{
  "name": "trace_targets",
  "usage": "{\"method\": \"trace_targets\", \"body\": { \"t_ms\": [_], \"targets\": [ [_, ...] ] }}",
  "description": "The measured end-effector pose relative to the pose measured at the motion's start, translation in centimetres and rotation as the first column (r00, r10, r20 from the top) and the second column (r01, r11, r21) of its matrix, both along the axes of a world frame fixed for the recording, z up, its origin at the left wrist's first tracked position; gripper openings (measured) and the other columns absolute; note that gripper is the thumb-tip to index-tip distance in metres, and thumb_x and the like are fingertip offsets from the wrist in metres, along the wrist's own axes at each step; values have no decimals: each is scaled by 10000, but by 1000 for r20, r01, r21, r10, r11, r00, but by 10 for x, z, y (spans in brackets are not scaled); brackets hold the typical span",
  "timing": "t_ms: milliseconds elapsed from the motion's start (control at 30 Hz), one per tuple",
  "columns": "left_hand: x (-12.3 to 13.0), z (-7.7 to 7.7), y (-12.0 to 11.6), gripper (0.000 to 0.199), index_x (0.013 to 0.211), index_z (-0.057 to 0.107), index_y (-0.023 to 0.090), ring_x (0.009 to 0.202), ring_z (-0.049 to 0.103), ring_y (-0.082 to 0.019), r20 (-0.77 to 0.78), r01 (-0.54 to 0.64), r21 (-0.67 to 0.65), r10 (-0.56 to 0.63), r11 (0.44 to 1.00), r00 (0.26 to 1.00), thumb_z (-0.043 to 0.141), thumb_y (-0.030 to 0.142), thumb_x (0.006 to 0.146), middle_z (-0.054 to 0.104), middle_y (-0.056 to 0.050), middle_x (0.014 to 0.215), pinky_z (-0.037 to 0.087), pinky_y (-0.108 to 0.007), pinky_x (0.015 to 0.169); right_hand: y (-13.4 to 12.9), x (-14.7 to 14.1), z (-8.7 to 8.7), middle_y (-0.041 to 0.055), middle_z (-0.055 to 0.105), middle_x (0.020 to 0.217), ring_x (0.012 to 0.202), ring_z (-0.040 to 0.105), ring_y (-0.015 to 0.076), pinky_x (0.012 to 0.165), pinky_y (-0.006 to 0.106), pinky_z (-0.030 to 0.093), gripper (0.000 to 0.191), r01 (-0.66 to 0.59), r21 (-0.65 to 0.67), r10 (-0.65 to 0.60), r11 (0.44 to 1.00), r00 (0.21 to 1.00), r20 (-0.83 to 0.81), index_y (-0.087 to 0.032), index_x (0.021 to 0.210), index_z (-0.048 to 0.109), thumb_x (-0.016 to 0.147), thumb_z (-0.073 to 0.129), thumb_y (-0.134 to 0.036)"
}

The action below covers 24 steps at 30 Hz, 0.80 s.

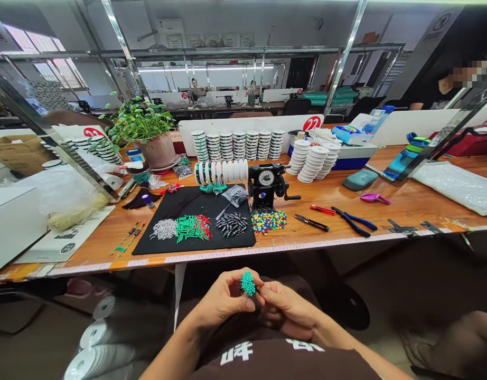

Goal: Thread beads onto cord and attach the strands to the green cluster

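Note:
Below the table's front edge, my left hand [226, 300] is wrapped round a small bundle of green beads [248, 284]. The beaded ends point up between thumb and fingers. My right hand [287, 309] touches the bundle's right side, its thumb and fingertips pinched together at dark strands too small to make out. On the table lies a black mat [148, 247] bearing silver pieces [164, 229], green and red tubes [193, 227] and black pieces [231, 224]. Multicoloured beads [269, 222] lie by the mat's right edge.
A black winding machine [266, 184] with white spools [227, 171] stands behind the mat. Pliers [354, 220], tweezers [311, 222] and a red tool [323, 210] lie right. Behind are stacked spools [239, 146] and a potted plant [156, 150]. A person [437, 87] is at the upper right.

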<state>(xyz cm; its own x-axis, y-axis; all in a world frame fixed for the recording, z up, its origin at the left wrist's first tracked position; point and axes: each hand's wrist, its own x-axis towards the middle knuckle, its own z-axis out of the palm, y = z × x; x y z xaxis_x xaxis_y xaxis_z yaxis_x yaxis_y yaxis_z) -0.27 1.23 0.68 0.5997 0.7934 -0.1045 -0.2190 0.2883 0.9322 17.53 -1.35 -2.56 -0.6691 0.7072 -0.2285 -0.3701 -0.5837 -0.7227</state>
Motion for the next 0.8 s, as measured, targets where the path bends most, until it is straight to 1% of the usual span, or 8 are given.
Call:
{"method": "trace_targets", "body": {
  "t_ms": [133, 200, 267, 333, 400, 600, 700, 800],
  "targets": [
    [8, -5, -3, 411, 765, 667, 136, 629, 549, -115, 9, -119, -58, 120, 991, 993, 894, 462, 657, 566, -1, 720, 429, -232, 643, 2, -1, -2, -130, 247, 485, 451, 161, 68, 486, 240, 174, 581, 9, 17, -9, 1000, 999, 43, -193, 709, 501, 722, 786, -700],
    [8, -7, -4, 413, 778, 645, 132, 530, 477, -67, -50, -195, -85, 191, 977, 980, 872, 466, 690, 565, 12, 686, 373, -190, 530, 3, 0, -2, -82, 380, 574, 511, 278, 86, 517, 235, 239, 553, 124, 178, -151, 976, 977, 148, -177, 748, 549, 777, 745, -694],
    [5, -8, -5, 416, 810, 626, 134, 426, 387, -22, -126, -242, -103, 229, 965, 965, 828, 490, 738, 594, 15, 676, 249, -157, 409, 2, 2, -2, -27, 496, 705, 632, 402, 123, 599, 246, 317, 524, 231, 459, -391, 858, 873, 292, -176, 791, 583, 897, 608, -689],
    [3, -9, -7, 432, 793, 575, 152, 358, 372, -13, -173, -241, -103, 221, 965, 960, 788, 526, 766, 624, 14, 660, 177, -152, 342, -1, 5, -1, -6, 518, 741, 696, 443, 151, 652, 264, 343, 544, 215, 669, -573, 711, 729, 375, -186, 784, 567, 1001, 421, -663],
    [2, -10, -10, 453, 760, 519, 174, 334, 420, -32, -182, -223, -116, 200, 968, 963, 771, 551, 770, 614, 27, 606, 207, -147, 311, -4, 9, 0, -21, 464, 685, 650, 413, 148, 623, 267, 327, 558, 164, 723, -605, 671, 685, 406, -196, 747, 517, 1040, 322, -629],
    [9, -11, -16, 494, 934, 614, 154, 332, 452, -39, -89, -213, -205, 199, 955, 976, 789, 573, 739, 607, 43, 581, 272, -134, 314, -7, 3, -1, -10, 496, 713, 668, 452, 148, 653, 264, 372, 558, 39, 703, -423, 711, 822, 381, -197, 729, 487, 1041, 320, -628],
    [10, -12, -18, 463, 760, 603, 143, 312, 423, -34, -130, -183, -148, 164, 972, 978, 751, 581, 781, 561, 39, 505, 270, -138, 309, -5, -3, -3, 14, 584, 752, 722, 541, 168, 733, 290, 431, 525, 8, 657, -286, 754, 904, 318, -195, 784, 533, 1050, 330, -599],
    [10, -12, -19, 492, 664, 547, 156, 309, 430, -42, -179, -189, -77, 173, 979, 969, 716, 594, 809, 521, 43, 463, 288, -138, 311, -5, -4, -6, 22, 624, 788, 743, 568, 175, 737, 295, 440, 430, 69, 629, -337, 774, 886, 318, -185, 858, 582, 1031, 444, -554]
  ]
}}
